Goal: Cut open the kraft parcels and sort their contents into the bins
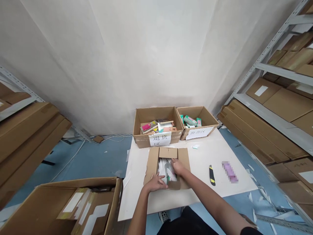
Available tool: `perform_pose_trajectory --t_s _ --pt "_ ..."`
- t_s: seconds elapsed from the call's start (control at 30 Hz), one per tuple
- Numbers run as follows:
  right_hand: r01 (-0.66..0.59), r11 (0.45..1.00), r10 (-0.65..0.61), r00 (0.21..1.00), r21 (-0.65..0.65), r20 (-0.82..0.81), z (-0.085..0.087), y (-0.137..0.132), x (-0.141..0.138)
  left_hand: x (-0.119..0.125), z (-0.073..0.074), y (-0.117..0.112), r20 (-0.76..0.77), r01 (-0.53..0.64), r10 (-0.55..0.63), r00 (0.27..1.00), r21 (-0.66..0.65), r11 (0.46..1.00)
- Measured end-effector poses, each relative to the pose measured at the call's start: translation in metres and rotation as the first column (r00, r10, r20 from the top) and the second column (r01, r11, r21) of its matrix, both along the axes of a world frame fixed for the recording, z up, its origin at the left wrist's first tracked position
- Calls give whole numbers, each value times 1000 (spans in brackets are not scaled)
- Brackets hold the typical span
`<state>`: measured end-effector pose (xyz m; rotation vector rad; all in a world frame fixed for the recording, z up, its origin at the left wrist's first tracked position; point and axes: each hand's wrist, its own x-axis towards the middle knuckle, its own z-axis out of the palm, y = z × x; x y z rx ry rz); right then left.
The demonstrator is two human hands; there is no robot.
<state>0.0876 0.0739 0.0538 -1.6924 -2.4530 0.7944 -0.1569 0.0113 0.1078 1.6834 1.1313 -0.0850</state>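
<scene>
An open cardboard box [152, 163] with its flaps spread lies on a white sheet [207, 153] on the floor in front of me. White packages [163, 168] fill it. My left hand [154, 183] rests on the near edge of the box, fingers curled over the packages. My right hand [178, 167] reaches into the box, fingers bent around a white package with a green stripe [170, 173].
Two labelled open boxes stand at the far edge, the left box [156, 138] with mixed items, the right box [199, 132] with green packs. A black-yellow utility knife [211, 175] and a blurred purple object [230, 172] lie right. A large carton [61, 205] sits left; shelving [274, 120] flanks both sides.
</scene>
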Motion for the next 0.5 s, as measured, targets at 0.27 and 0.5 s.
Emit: perform_pose_trajectory --t_s 0.27,0.5 --pt "151 970 -119 978 191 -172 -7 35 5 21 -21 -35 -66 -87 109 992 281 956" --pt "160 987 -154 975 19 -161 9 93 0 37 -35 -40 -55 -65 87 995 316 946"
